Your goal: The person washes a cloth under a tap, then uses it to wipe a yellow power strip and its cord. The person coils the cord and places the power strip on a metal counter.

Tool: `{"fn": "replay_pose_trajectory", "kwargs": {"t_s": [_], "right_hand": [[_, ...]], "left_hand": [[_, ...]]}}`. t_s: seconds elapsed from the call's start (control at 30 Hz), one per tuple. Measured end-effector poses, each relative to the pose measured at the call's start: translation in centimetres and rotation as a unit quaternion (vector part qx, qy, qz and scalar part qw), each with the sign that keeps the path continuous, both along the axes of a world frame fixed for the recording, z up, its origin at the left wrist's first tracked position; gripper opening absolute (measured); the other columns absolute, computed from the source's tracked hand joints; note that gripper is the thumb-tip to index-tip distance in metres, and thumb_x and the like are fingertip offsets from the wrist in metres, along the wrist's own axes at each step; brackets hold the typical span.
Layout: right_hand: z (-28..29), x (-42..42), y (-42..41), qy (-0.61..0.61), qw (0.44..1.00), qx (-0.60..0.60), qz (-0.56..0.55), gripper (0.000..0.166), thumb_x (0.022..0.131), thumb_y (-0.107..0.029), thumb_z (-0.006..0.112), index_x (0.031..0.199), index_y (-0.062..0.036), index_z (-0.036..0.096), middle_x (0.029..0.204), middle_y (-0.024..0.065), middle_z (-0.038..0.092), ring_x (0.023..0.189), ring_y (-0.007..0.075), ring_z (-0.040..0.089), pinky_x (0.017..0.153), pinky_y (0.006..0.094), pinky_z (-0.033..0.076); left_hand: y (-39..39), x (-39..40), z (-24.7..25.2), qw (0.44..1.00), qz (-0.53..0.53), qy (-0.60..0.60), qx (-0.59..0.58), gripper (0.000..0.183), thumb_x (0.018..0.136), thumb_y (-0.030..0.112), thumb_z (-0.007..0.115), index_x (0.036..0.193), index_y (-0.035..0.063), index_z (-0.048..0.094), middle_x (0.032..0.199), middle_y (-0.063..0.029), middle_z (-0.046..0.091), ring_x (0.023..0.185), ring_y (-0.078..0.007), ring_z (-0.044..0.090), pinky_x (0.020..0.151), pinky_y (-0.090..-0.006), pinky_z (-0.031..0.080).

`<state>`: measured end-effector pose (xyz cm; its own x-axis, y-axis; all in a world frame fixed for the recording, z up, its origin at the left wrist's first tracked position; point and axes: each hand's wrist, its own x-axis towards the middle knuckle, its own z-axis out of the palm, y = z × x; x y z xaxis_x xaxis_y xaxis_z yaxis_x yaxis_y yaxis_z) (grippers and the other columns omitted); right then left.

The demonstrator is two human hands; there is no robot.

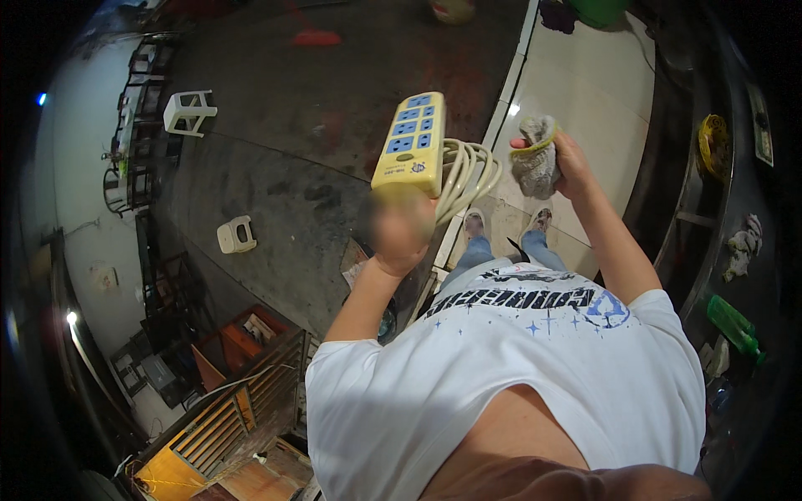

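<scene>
My left hand (401,232), partly blurred, grips the near end of a yellow power strip (410,147) with blue sockets. The strip points away from me above the dark floor, its socket face up. A coiled pale cable (467,175) hangs along its right side, close to my left hand. To the right, my right hand (571,166) is closed around a bunched grey cloth (537,160) with a yellow-green edge. A gap separates the cloth from the cable coil. Below both hands show my shoes on the tiles.
White plastic stool (190,113) and cream stool (237,235) stand on the dark floor at left. A red broom head (317,37) lies farther off. At right, a dark counter holds a yellow basket (713,145), a crumpled rag (744,247) and a green bottle (733,325).
</scene>
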<state>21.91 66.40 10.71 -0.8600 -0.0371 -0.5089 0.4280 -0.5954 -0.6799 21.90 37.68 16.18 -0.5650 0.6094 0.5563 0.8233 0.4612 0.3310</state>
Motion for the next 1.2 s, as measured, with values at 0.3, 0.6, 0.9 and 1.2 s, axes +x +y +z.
{"fn": "replay_pose_trajectory", "kwargs": {"t_s": [0.3,0.6,0.9,1.2], "right_hand": [[1.3,-1.5,-3.5,0.050,0.933,0.194,0.300,0.045,0.077,-0.035,0.058,0.102,0.0024,0.055,0.092,0.0071,0.058,0.082,0.0117,0.053,0.073,0.0268,0.044],[1.6,-0.9,-4.8,0.041,0.965,0.098,0.241,0.037,0.069,-0.015,0.064,0.101,0.0024,0.055,0.093,0.0058,0.059,0.081,0.0112,0.056,0.073,0.0246,0.045],[-1.8,-1.6,-7.0,-0.020,0.954,0.135,0.265,0.028,0.079,-0.021,0.061,0.095,0.0016,0.059,0.084,0.0057,0.062,0.070,0.0109,0.058,0.063,0.0255,0.048],[-1.4,-1.6,-7.3,-0.057,0.973,0.094,0.203,0.035,0.087,-0.033,0.049,0.096,-0.0006,0.058,0.083,0.0052,0.062,0.068,0.0098,0.059,0.061,0.0250,0.049]], "left_hand": [[0.9,0.0,1.8,0.995,-0.039,0.012,-0.090,0.010,0.069,0.018,0.065,0.070,0.0106,0.057,0.069,-0.0039,0.055,0.061,-0.0208,0.052,0.061,-0.0333,0.043],[0.4,-0.6,3.2,0.997,-0.034,-0.034,-0.068,0.006,0.067,0.010,0.065,0.070,0.0066,0.060,0.067,-0.0035,0.058,0.063,-0.0194,0.055,0.073,-0.0358,0.040],[1.7,-0.5,3.2,0.996,-0.049,-0.029,-0.075,0.010,0.066,0.012,0.063,0.075,0.0064,0.061,0.073,-0.0074,0.058,0.070,-0.0240,0.056,0.076,-0.0398,0.040],[0.1,0.2,1.1,1.000,0.005,0.005,-0.006,0.022,0.063,0.014,0.070,0.073,0.0050,0.053,0.069,-0.0086,0.052,0.067,-0.0289,0.053,0.072,-0.0451,0.042]]}}
